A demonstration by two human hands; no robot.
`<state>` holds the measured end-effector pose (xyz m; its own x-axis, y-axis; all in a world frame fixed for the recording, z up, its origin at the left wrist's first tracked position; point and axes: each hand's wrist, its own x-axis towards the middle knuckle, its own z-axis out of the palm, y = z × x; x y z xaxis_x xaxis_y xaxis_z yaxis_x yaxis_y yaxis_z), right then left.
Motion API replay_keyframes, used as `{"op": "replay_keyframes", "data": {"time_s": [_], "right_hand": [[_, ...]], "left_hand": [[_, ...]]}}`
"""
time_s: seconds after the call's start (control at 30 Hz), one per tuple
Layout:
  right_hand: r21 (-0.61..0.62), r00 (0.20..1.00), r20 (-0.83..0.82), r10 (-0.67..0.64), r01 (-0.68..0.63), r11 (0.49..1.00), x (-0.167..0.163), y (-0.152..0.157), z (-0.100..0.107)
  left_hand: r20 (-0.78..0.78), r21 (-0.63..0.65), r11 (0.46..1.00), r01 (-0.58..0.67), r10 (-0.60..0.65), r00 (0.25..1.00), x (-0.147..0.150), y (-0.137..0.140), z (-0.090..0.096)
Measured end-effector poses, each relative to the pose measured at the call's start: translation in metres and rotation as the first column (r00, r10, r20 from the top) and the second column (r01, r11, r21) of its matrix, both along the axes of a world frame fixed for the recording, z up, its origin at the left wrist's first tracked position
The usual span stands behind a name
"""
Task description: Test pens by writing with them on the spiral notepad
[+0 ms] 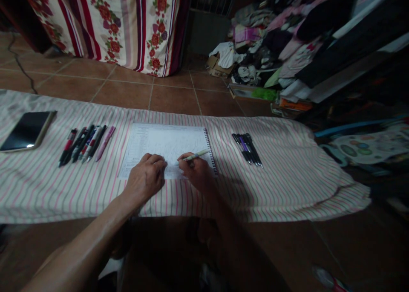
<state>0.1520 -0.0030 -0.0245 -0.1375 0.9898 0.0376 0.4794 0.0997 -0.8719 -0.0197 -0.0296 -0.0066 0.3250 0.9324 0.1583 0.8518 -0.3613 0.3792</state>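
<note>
A spiral notebook (172, 138) lies on the striped cloth in front of me, with its wire binding on the right side and marks on the page. My right hand (194, 168) pinches a pale pen (197, 154), its tip end low over the page and its other end pointing right. My left hand (148, 174) rests on the lower left part of the notebook, fingers curled together. What its fingertips hold, if anything, is hidden. To the left lies a row of several pens (86, 143), and a smaller group of pens (247, 149) lies right of the notebook.
A dark-screened tablet (27, 131) lies at the far left on the striped cloth (287, 168). Beyond are a tiled floor (169, 93), a floral curtain (128, 23) and heaped clothes (268, 40) with a cardboard box (219, 67).
</note>
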Motion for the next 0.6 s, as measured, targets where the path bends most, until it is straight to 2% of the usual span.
{"op": "replay_keyframes", "data": {"time_s": [0.13, 0.27, 0.5, 0.6], "right_hand": [[-0.044, 0.969, -0.149, -0.195, 0.191, 0.981, 0.003, 0.004, 0.003], [-0.028, 0.942, -0.182, -0.281, 0.281, 0.959, 0.009, 0.007, 0.003], [0.081, 0.966, -0.078, -0.248, 0.254, 0.964, 0.018, 0.008, -0.003], [0.072, 0.966, -0.109, -0.236, 0.244, 0.967, 0.028, 0.004, -0.002]], "left_hand": [[-0.025, 0.024, 1.0, -0.005, 0.005, 1.0, 0.0, 0.0, -0.003], [-0.057, 0.077, 0.997, -0.016, 0.02, 0.998, 0.002, -0.001, -0.007], [-0.109, 0.155, 0.986, -0.062, 0.08, 0.991, 0.013, -0.004, -0.005], [-0.112, 0.152, 0.985, -0.079, 0.097, 0.989, 0.017, -0.005, -0.003]]}}
